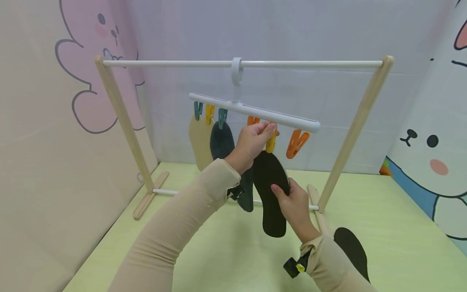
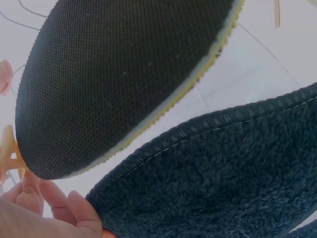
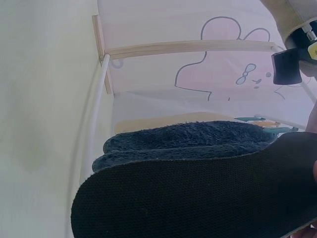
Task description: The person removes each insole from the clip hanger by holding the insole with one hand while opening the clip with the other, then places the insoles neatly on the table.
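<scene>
Below the white hanger bar (image 1: 277,117), my left hand (image 1: 251,144) pinches the top of a yellow clothespin (image 1: 270,144). The rounded top of a black insole (image 1: 271,194) meets this clothespin's lower end. My right hand (image 1: 295,202) grips the insole's side, thumb on its black face. In the left wrist view, the insole (image 2: 124,74) shows a pale, yellowish edge, and my left hand (image 2: 44,208) is beside it. Fuzzy dark blue insoles (image 3: 183,141) hang behind the black one, partly hidden by my left arm in the head view.
A wooden-legged rack (image 1: 124,125) carries the hanger on its white top rod (image 1: 310,64). A beige insole (image 1: 198,142) hangs at the left end. An orange clothespin (image 1: 297,144) dangles at the right end. Another black insole (image 1: 352,249) lies on the table (image 1: 401,219), partly behind my right sleeve.
</scene>
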Tool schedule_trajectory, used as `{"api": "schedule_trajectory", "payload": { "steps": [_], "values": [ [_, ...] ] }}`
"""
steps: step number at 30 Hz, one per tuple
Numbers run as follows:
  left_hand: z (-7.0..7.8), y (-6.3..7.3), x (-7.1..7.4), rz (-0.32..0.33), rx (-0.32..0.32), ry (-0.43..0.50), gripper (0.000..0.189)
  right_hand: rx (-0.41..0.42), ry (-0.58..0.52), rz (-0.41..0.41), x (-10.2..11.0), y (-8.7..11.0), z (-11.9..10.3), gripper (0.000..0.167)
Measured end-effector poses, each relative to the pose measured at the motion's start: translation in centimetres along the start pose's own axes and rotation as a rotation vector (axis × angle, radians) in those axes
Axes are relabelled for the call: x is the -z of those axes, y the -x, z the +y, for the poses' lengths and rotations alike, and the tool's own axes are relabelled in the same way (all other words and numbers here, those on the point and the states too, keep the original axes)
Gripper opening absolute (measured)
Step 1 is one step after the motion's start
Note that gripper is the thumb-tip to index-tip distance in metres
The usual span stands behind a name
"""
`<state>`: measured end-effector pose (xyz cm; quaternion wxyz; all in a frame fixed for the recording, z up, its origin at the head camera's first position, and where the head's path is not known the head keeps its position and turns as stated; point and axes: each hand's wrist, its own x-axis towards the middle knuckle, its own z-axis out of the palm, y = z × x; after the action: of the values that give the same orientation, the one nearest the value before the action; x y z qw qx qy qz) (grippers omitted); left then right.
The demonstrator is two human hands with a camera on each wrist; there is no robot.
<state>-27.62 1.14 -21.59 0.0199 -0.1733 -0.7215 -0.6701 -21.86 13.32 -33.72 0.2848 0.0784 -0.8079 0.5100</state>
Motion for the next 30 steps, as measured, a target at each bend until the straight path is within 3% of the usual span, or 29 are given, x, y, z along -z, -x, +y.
{"api": "schedule_trajectory", "payload": {
  "steps": [9,30],
  "values": [
    [0.06,-0.02,0.14,0.009,0.015,0.015,0.034,0.026,-0.001,-0.002,0.14,0.20,-0.17,0.017],
    [-0.18,0.03,0.34,0.036,0.025,0.002,0.036,-0.026,0.027,-0.026,0.61,0.39,0.61,0.019]
  ]
}}
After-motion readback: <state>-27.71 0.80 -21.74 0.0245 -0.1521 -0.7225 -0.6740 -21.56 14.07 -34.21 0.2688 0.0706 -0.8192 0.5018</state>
